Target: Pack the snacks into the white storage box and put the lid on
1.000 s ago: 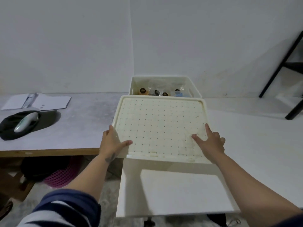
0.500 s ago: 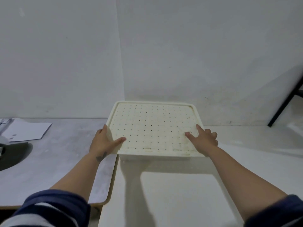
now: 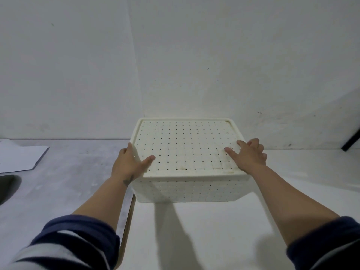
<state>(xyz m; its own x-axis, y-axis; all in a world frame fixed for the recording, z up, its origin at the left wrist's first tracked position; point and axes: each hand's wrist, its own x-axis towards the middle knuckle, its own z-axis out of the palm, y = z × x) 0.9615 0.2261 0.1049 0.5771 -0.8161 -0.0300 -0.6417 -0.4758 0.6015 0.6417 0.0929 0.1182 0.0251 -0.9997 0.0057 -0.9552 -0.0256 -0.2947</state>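
The white perforated storage box (image 3: 187, 190) stands on the white table against the wall. Its dotted lid (image 3: 185, 145) lies flat on top and covers the whole opening, so the snacks inside are hidden. My left hand (image 3: 126, 162) grips the lid's left edge near the front corner, thumb on top and fingers down the side. My right hand (image 3: 249, 156) holds the lid's right front corner, with thumb and index finger lying on top and the other fingers curled over the right edge.
The box sits at the seam between a white tabletop (image 3: 194, 230) and a grey one (image 3: 58, 182). White papers (image 3: 19, 154) and a dark object (image 3: 5, 186) lie far left. A black frame leg (image 3: 352, 141) leans at the right wall.
Both hands carried the lid forward from in front of the open box and set it down on top. The snacks, visible before, are now covered.
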